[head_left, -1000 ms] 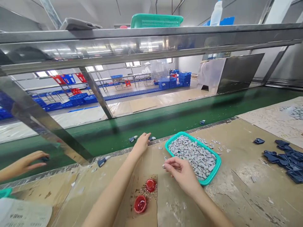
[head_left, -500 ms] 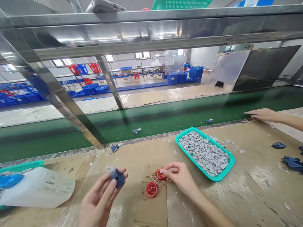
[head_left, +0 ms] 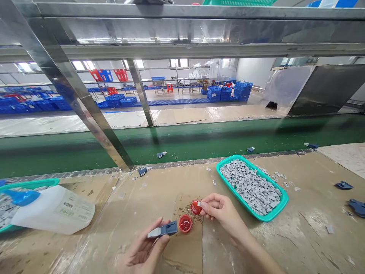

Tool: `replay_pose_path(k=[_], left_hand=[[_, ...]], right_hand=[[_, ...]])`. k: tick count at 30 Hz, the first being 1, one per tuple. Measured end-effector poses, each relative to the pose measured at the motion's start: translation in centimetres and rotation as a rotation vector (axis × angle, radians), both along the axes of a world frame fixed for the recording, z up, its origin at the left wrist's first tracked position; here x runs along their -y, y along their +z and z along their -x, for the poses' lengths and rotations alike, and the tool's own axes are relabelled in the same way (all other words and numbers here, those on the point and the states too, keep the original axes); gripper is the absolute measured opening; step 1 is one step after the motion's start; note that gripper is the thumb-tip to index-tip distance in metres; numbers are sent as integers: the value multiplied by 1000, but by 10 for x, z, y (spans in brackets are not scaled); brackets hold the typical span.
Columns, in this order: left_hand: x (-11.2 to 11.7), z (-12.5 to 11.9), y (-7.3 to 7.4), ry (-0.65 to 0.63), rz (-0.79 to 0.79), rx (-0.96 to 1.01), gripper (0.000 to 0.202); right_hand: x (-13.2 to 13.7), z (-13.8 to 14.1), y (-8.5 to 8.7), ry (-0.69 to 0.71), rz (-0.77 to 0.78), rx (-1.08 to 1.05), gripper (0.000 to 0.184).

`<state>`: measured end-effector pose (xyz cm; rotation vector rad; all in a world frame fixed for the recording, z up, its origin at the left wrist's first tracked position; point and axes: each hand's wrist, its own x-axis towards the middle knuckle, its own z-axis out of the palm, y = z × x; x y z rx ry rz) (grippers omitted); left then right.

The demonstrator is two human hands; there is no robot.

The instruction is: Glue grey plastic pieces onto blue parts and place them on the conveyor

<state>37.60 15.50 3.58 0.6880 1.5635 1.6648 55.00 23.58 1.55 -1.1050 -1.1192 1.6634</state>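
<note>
My left hand (head_left: 145, 247) grips a blue plastic part with a grey tip (head_left: 164, 230), holding it level just left of a red cap (head_left: 185, 223). My right hand (head_left: 221, 209) pinches a small grey piece (head_left: 199, 204) against the rim of a second red cap (head_left: 196, 207). Both caps stand on a brown cardboard sheet (head_left: 188, 253) scattered with brown grains. To the right of my right hand, a teal tray (head_left: 228, 182) is heaped with grey pieces.
A white plastic jug (head_left: 53, 210) with a blue spout lies on a teal tray at the left. Blue parts lie on the bench at the right. Beyond the bench edge runs a green conveyor belt (head_left: 182, 142) carrying small blue parts, under a steel frame.
My left hand has turned the blue part level and moved it right, nearer the caps. The other person's hand at the right has left view. The view has shifted, showing more of the jug.
</note>
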Motion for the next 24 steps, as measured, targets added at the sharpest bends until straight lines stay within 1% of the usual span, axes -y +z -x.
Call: replay_pose_path(k=[2, 6, 8, 10, 14, 17, 20, 24], left_hand=[[-3, -11, 3, -18, 1, 7, 43], [-6, -25, 7, -71, -23, 47, 29], [-6, -28, 8, -87, -35, 32, 23], [-5, -30, 9, -81, -38, 2, 22], [-5, -33, 10, -83, -21, -48, 22], [-6, -34, 9, -89, -14, -56, 22], [-6, -33, 6, -112, -23, -54, 21], [-6, -31, 3, -184, -20, -117, 22]], right_hand=[[5, -2, 10, 24, 11, -46, 35], [17, -1, 26, 97, 27, -127, 34], [21, 0, 30, 139, 31, -153, 33], [23, 2, 32, 167, 28, -165, 32], [23, 4, 27, 192, 25, -168, 35], [21, 5, 20, 204, 32, -149, 40], [22, 5, 13, 226, 6, -110, 40], [23, 0, 7, 326, -7, -63, 39]])
